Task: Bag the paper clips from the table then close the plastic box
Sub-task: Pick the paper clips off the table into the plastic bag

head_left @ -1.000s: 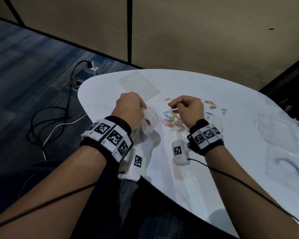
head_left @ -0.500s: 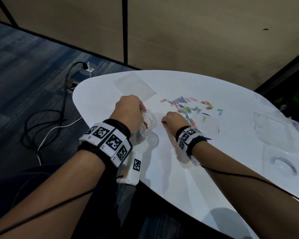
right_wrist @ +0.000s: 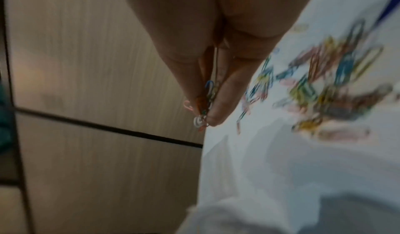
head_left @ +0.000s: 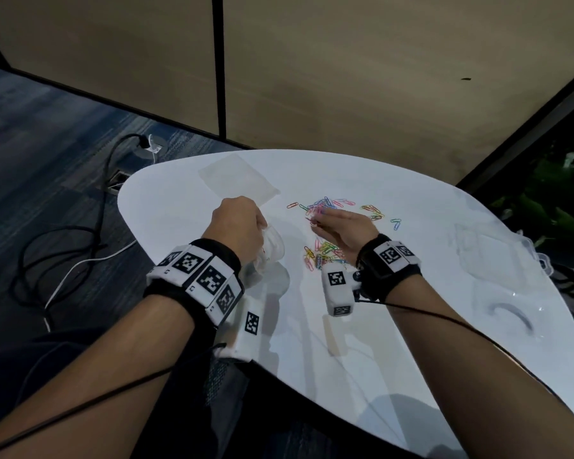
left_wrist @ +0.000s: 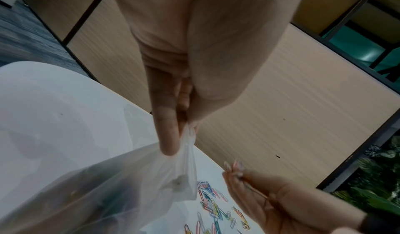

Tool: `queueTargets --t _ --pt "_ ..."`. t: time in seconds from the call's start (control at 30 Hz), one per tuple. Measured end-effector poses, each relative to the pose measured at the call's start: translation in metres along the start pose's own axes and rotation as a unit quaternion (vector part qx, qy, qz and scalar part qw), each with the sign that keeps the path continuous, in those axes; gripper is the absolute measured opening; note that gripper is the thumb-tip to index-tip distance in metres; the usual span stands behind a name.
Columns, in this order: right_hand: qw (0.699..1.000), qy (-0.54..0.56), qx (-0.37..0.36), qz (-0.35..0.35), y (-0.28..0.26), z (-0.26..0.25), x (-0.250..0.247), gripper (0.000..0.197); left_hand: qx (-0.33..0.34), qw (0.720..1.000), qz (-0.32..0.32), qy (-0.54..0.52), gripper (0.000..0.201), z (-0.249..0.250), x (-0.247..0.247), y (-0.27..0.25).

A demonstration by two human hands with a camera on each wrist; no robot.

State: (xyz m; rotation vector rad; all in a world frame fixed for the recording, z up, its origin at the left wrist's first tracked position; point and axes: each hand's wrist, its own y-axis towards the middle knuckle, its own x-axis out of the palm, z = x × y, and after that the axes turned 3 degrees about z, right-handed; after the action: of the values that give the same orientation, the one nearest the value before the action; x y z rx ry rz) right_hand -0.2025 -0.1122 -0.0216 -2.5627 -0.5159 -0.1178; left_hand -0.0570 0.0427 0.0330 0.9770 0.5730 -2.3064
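Head view | step: bagging | left hand (head_left: pixel 237 223) fingers pinch plastic bag (head_left: pixel 272 250) rim | right hand (head_left: pixel 343 228) fingers pinch a few paper clips (right_wrist: pixel 204 104) above loose pile (head_left: pixel 325 251) on counter (head_left: pixel 411 326) | plastic box (head_left: pixel 497 256) open, far right | next: carry clips over bag mouth, let go

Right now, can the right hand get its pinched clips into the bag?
Probably yes. The right hand pinches clips close beside the bag, which the left hand holds up; nothing lies between them.

left hand (head_left: pixel 237 223) grips clear bag (head_left: pixel 272 248) | right hand (head_left: pixel 347 228) pinches paper clips (head_left: pixel 313 222) | more clips (head_left: pixel 323 251) on white table (head_left: pixel 411 326) | clear plastic box (head_left: pixel 497 260) at right
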Motion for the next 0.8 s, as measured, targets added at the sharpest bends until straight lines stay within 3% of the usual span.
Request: queueTargets --t 0.1,0.2,0.4,0.57,0.63,0.7,0.8 --pt "0.99 0.103 0.055 -0.078 -0.021 0.005 0.024 0.013 -0.006 1.0 0.011 -0.004 0.029 0.004 0.001 -0.002" --pt "0.983 0.115 0.097 -0.105 -0.032 0.022 0.044 0.014 -0.006 1.0 0.01 -0.005 0.026 0.008 0.002 -0.003" --pt "0.993 -0.003 0.089 -0.073 -0.036 0.046 0.064 0.011 -0.004 1.0 0.022 0.001 0.023 0.008 0.001 -0.004" --pt "0.985 -0.146 0.041 -0.08 -0.044 0.044 0.069 0.025 0.001 1.0 0.011 0.006 0.023 0.007 0.0 -0.004" --pt "0.961 -0.27 -0.015 -0.05 -0.049 0.038 0.071 0.013 0.003 1.0 0.005 0.002 0.023 0.006 0.0 -0.004" --pt "0.908 -0.407 -0.094 -0.019 -0.049 0.034 0.07 0.023 0.002 1.0 -0.001 0.0 0.023 0.005 0.0 -0.005" --pt "0.849 -0.499 -0.17 -0.028 -0.054 0.029 0.072 0.013 0.009 1.0 -0.005 0.004 0.025 0.003 0.0 -0.005"
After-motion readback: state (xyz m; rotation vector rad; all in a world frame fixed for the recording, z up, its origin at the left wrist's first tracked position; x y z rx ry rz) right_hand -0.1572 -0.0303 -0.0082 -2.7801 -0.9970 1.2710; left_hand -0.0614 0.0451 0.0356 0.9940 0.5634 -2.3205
